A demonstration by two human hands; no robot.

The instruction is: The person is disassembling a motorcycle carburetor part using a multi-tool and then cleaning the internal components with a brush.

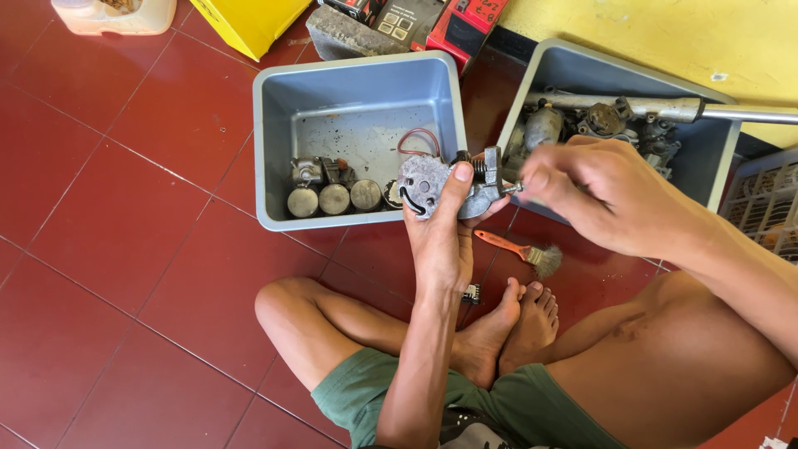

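Over the grey tub (274,150) of metal parts, my left hand (440,241) clamps the round grey carburettor body (428,185), long axis running rightward; my right hand (598,195), fingers pinched together, meets its small screw end (514,188) from the right

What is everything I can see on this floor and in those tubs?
Metal part: one, grey, held above the left tub's front edge.
Tubs: two, blue-grey; left, right.
Round cylinders: about three, dull silver, left tub.
Engine parts: several, grey, right tub.
Metal pipe: one, silver, across right tub.
Brush: one, orange handle, floor by the feet.
Boxes: several, red and black, behind the tubs.
Yellow box: one, top.
Jug: one, pale, top left.
Floor: red tiles.
Left hand: holds the metal part.
Right hand: pinches at its end.
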